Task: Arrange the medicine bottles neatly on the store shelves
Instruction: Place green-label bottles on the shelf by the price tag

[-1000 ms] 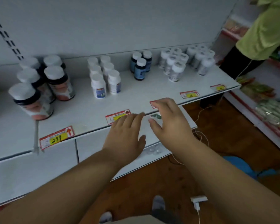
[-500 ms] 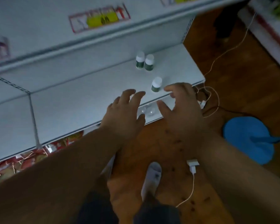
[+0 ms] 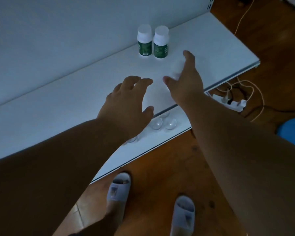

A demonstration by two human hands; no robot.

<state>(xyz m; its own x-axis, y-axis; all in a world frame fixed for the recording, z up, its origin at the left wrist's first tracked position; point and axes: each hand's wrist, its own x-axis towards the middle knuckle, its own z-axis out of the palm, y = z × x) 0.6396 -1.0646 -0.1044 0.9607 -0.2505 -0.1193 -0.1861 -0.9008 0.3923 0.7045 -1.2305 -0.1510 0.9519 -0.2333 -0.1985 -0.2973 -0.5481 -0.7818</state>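
Note:
Two white-capped medicine bottles with green labels [image 3: 152, 42] stand side by side at the back of a low white shelf [image 3: 58, 103]. A third bottle [image 3: 175, 70], blurred with only its white top showing, sits between the thumb and fingers of my right hand [image 3: 186, 82], which reaches over the shelf just in front and to the right of the pair and wraps around it. My left hand [image 3: 129, 104] hovers over the shelf's front part with relaxed, spread fingers and holds nothing.
Several clear dome-shaped pieces [image 3: 162, 123] lie on the ledge below the shelf's front edge. A white power strip [image 3: 233, 103] with cables lies on the wooden floor to the right, beside a blue object [image 3: 293, 132]. My slippered feet [image 3: 119, 188] stand close to the shelf.
The view dropped from the upper shelf to the low shelf and came closer. My right hand moved forward and closed round the lone front bottle. My left hand stayed open beside it.

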